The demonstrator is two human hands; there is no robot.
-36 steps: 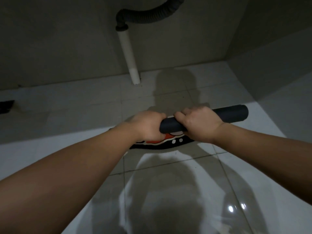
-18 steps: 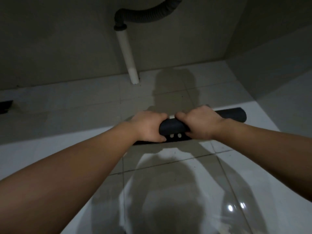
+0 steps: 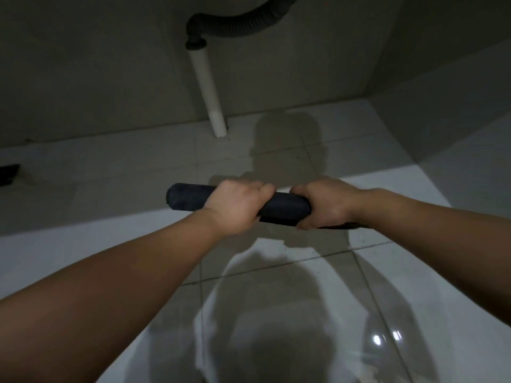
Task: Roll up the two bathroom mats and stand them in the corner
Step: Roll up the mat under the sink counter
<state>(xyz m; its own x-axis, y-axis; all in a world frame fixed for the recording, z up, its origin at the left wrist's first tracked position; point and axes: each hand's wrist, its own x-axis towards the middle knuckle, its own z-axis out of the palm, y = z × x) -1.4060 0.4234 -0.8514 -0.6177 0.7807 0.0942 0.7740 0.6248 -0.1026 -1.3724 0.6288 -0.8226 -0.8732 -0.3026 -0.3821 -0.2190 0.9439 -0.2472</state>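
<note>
A dark bathroom mat [image 3: 284, 207], rolled into a tight tube, lies crosswise in front of me just above the white tiled floor. My left hand [image 3: 235, 208] is wrapped around its left half and my right hand [image 3: 323, 203] around its right half. The roll's left end sticks out past my left hand; its right end is hidden under my right wrist. Only this one mat is in view.
A white drain pipe [image 3: 208, 92] with a grey corrugated hose [image 3: 237, 20] stands against the back wall. The room's corner [image 3: 370, 98] is at the upper right. A small dark object [image 3: 8, 172] lies at the left edge by the wall.
The last patterned flap of the mat has been rolled in. The roll has shifted left, so its left end now shows and its right end is covered by my wrist.
</note>
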